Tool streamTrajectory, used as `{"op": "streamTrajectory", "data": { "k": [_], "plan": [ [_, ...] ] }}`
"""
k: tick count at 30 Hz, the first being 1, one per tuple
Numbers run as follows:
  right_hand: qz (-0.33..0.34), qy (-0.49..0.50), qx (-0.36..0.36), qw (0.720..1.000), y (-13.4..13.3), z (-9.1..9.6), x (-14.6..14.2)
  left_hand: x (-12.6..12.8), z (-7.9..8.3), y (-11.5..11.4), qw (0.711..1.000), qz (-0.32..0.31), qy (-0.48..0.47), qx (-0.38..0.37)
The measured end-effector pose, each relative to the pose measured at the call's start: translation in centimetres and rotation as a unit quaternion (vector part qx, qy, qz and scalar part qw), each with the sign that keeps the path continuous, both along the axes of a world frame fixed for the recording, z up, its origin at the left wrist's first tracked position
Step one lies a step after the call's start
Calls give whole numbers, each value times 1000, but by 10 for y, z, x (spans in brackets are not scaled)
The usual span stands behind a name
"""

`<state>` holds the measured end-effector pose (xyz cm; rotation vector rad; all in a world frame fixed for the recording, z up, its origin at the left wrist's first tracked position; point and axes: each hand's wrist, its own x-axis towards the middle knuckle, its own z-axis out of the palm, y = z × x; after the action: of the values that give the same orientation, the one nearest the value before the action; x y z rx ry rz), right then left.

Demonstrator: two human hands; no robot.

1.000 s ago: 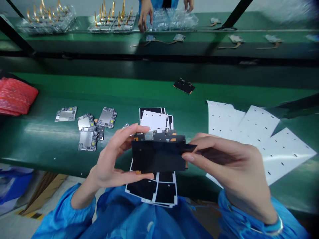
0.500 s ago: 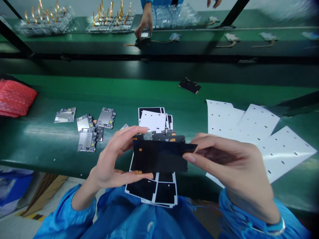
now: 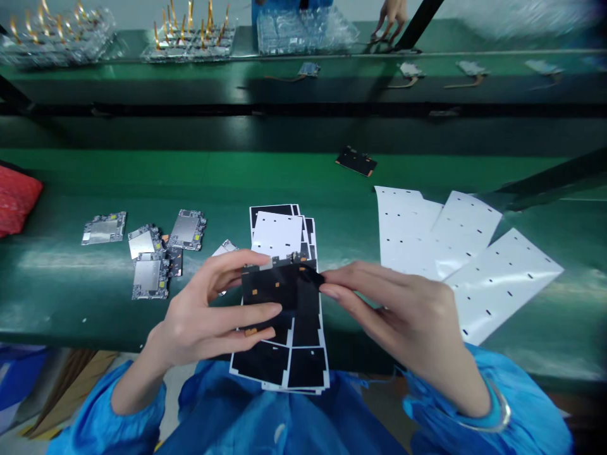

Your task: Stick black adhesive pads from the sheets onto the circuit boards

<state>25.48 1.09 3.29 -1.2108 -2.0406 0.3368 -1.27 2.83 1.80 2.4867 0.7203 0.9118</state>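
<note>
My left hand (image 3: pixel 208 309) grips a circuit board (image 3: pixel 268 289) by its left side, thumb at the top edge and fingers across the front and below. The board's face is mostly black, with small orange patches and bare components along its top edge. At the right end my right hand (image 3: pixel 379 303) pinches the raised, curled edge of a thin black film (image 3: pixel 310 276). Whether the film is stuck to the board along its left part I cannot tell. Underneath lies a stack of white-bordered black sticker sheets (image 3: pixel 308 368), with a white punched sheet (image 3: pixel 277 232) on its far end.
Several silver-shielded circuit boards (image 3: pixel 150 276) lie at left, near a red bubble-wrap bundle (image 3: pixel 16 199). White punched sheets (image 3: pixel 507 284) are fanned at right. A black-covered board (image 3: pixel 356 162) lies farther back. Across the bench, another person's hand (image 3: pixel 392 19) is near a post.
My right hand has moved left and the film now curls at its end. My left fingers have shifted onto the board's face. The other person's hand has left the board on the far shelf.
</note>
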Motion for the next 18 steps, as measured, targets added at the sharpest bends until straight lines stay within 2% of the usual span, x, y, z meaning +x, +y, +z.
{"op": "streamTrajectory", "data": {
  "k": [2, 4, 6, 8, 10, 11, 12, 14, 16, 18],
  "plan": [
    [-35, -115, 65, 991, 2, -8, 3, -2, 1, 14, 998, -49, 26, -28],
    [-56, -159, 75, 983, 6, -22, 2, 2, -2, 44, 998, -49, 23, -45],
    [-21, -148, 45, 988, 9, -43, -5, 10, -10, 85, 999, 22, 5, -35],
    [45, -143, 16, 989, 10, -69, -18, 18, -21, 125, 993, 106, 22, -44],
    [78, -177, -28, 981, 10, -95, -30, 21, -30, 151, 979, 170, 78, -76],
    [90, -175, -46, 979, 10, -106, -34, 20, -33, 155, 970, 194, 117, -91],
    [95, -167, -65, 979, 11, -114, -36, 16, -34, 153, 959, 212, 157, -104],
    [96, -134, -89, 982, 12, -123, -33, 6, -31, 132, 943, 215, 218, -132],
    [92, -92, -102, 986, 15, -122, -26, -3, -28, 97, 942, 167, 222, -188],
    [98, -46, -112, 988, 19, -115, -19, -6, -30, 60, 942, 99, 169, -273]
  ]
}}
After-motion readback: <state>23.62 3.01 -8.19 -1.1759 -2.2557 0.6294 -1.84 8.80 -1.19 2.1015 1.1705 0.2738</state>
